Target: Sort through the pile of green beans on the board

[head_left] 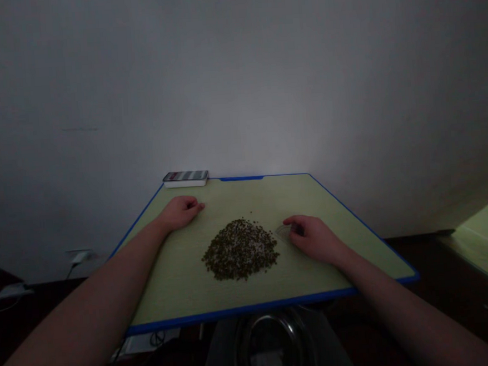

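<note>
A low heap of small dark greenish-brown grains mixed with pale ones (pixel 241 250) lies on the middle of the pale yellow-green tabletop (pixel 245 197). My left hand (pixel 182 211) rests on the table left of the heap, its fingers loosely curled and nothing seen in them. To the right of the heap, my right hand (pixel 312 237) has its thumb and fingers closed around a clear, fan-shaped plastic piece with fine lines, like a protractor (pixel 281 233). The piece's edge points toward the heap, close to its right side. Part of it is hidden by my fingers.
At the far left corner, a phone (pixel 187 175) lies on a white box (pixel 185 183). Blue trim edges the table. Below its front edge is a round metal bowl (pixel 270 345). A wall stands behind, with a plug and cable (pixel 81 258) low on the left.
</note>
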`<act>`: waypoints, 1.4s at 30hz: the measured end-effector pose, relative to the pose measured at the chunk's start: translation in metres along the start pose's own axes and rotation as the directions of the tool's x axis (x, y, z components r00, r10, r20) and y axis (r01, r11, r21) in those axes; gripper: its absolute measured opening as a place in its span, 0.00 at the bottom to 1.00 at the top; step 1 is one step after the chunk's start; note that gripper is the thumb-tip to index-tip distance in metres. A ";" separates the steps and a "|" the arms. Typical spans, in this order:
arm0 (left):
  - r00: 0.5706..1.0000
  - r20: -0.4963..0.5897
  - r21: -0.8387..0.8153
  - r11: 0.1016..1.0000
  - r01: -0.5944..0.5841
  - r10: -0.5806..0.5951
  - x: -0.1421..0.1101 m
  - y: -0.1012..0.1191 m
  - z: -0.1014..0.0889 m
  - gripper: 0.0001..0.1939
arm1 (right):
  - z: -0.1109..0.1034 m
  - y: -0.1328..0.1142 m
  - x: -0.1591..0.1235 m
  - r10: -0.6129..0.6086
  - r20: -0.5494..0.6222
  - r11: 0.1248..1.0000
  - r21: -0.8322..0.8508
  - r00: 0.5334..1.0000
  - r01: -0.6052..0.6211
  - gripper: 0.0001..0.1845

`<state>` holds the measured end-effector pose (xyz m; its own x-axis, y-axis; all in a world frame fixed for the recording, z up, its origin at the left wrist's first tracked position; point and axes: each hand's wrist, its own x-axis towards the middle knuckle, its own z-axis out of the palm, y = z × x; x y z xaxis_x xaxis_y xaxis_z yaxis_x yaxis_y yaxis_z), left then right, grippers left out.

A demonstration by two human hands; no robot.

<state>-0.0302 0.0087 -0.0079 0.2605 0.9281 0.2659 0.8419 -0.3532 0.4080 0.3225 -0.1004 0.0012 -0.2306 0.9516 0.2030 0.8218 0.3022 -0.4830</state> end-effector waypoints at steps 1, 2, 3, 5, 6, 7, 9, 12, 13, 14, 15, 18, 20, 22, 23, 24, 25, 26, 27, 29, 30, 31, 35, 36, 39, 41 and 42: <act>1.000 0.001 0.004 1.000 0.001 -0.001 0.000 0.000 0.000 0.21 | 0.000 0.000 0.000 -0.009 -0.001 1.000 0.000 1.000 0.009 0.19; 1.000 0.001 0.006 1.000 0.003 -0.003 0.000 0.000 0.000 0.21 | 0.000 -0.001 0.001 -0.014 -0.002 1.000 -0.002 1.000 0.014 0.19; 1.000 0.003 0.008 1.000 0.003 -0.003 0.000 0.000 -0.001 0.21 | 0.001 -0.001 0.002 -0.015 -0.004 1.000 -0.009 1.000 0.015 0.19; 1.000 0.005 0.003 1.000 0.000 0.000 0.000 0.001 -0.001 0.21 | 0.002 -0.002 0.004 -0.007 -0.009 1.000 -0.030 1.000 0.007 0.19; 1.000 0.005 -0.001 1.000 -0.001 0.001 0.000 0.001 -0.001 0.21 | 0.003 -0.002 0.005 -0.006 -0.012 0.999 -0.041 1.000 0.005 0.19; 1.000 0.004 -0.004 1.000 -0.001 0.001 -0.001 0.001 -0.001 0.21 | 0.003 -0.002 0.006 -0.007 -0.012 0.999 -0.051 1.000 0.006 0.19; 1.000 0.004 -0.001 1.000 0.000 0.000 -0.001 0.002 -0.001 0.21 | 0.003 -0.003 0.009 -0.008 -0.010 0.998 -0.067 1.000 0.007 0.20; 1.000 0.001 0.008 1.000 -0.008 0.008 -0.001 0.002 -0.001 0.21 | 0.002 -0.002 0.014 0.006 -0.020 0.995 -0.104 1.000 -0.008 0.20; 1.000 0.000 0.008 1.000 -0.010 0.010 -0.001 0.002 -0.001 0.21 | 0.001 -0.001 0.016 0.013 -0.026 0.993 -0.120 1.000 -0.016 0.20; 1.000 0.000 0.008 1.000 -0.011 0.011 -0.001 0.002 -0.001 0.21 | 0.000 0.001 0.018 0.021 -0.032 0.991 -0.135 0.999 -0.026 0.20; 1.000 0.002 0.008 1.000 -0.010 0.010 -0.001 0.002 -0.002 0.21 | -0.002 0.002 0.019 0.030 -0.039 0.988 -0.148 0.999 -0.035 0.20; 1.000 0.007 0.001 1.000 -0.005 0.005 -0.001 0.002 -0.002 0.21 | -0.006 0.009 0.023 0.064 -0.060 0.981 -0.181 0.996 -0.073 0.20; 1.000 0.007 -0.007 1.000 -0.003 0.003 -0.001 0.002 -0.002 0.21 | -0.008 0.014 0.024 0.092 -0.080 0.974 -0.200 0.993 -0.106 0.19; 1.000 0.008 -0.011 1.000 -0.004 0.004 -0.001 0.003 -0.002 0.20 | -0.010 0.019 0.025 0.117 -0.096 0.967 -0.215 0.988 -0.135 0.19; 1.000 0.009 -0.010 1.000 -0.004 0.004 -0.002 0.004 -0.003 0.21 | -0.011 0.021 0.025 0.127 -0.102 0.964 -0.222 0.987 -0.147 0.19; 1.000 0.010 -0.008 1.000 -0.002 0.002 -0.002 0.004 -0.003 0.21 | -0.012 0.022 0.025 0.135 -0.104 0.961 -0.227 0.985 -0.156 0.19; 1.000 0.010 -0.005 1.000 0.000 0.000 -0.002 0.004 -0.003 0.21 | -0.014 0.024 0.026 0.140 -0.104 0.960 -0.230 0.985 -0.161 0.19; 1.000 0.013 -0.002 1.000 0.000 0.000 -0.002 0.004 -0.003 0.21 | -0.015 0.025 0.026 0.142 -0.104 0.960 -0.227 0.984 -0.163 0.19; 1.000 0.013 0.001 1.000 -0.002 0.002 -0.001 0.004 -0.003 0.21 | -0.017 0.025 0.028 0.142 -0.103 0.962 -0.219 0.984 -0.162 0.19; 1.000 0.016 0.009 1.000 -0.007 0.007 -0.001 0.003 -0.002 0.21 | -0.021 0.023 0.033 0.118 -0.101 0.973 -0.186 0.988 -0.135 0.19; 1.000 0.017 0.012 1.000 -0.007 0.007 -0.001 0.002 -0.002 0.21 | -0.023 0.021 0.037 0.092 -0.099 0.980 -0.165 0.991 -0.108 0.18; 1.000 0.018 0.015 1.000 -0.006 0.005 -0.001 0.002 -0.002 0.21 | -0.024 0.019 0.043 0.059 -0.091 0.987 -0.144 0.994 -0.072 0.18; 1.000 0.017 0.015 1.000 -0.008 0.008 -0.001 0.002 -0.002 0.21 | -0.014 0.007 0.081 -0.055 0.004 0.992 -0.114 0.998 0.055 0.19; 1.000 0.015 0.012 1.000 -0.015 0.015 -0.001 0.002 -0.002 0.21 | -0.009 0.003 0.092 -0.059 0.034 0.990 -0.127 0.998 0.063 0.20; 1.000 0.008 0.002 1.000 -0.022 0.022 -0.002 0.003 -0.002 0.21 | 0.011 -0.005 0.123 -0.082 0.058 0.987 -0.132 0.995 0.089 0.21; 1.000 0.002 0.000 1.000 -0.016 0.016 -0.002 0.002 -0.002 0.21 | 0.021 -0.010 0.134 -0.106 0.107 0.985 -0.128 0.989 0.120 0.20; 1.000 0.000 0.001 1.000 -0.015 0.015 -0.002 0.002 -0.001 0.21 | 0.025 -0.013 0.137 -0.122 0.134 0.983 -0.124 0.983 0.138 0.21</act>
<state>-0.0298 0.0060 -0.0064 0.2729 0.9228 0.2720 0.8382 -0.3668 0.4035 0.2675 0.0275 0.0137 -0.3966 0.9066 0.1440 0.8401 0.4217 -0.3411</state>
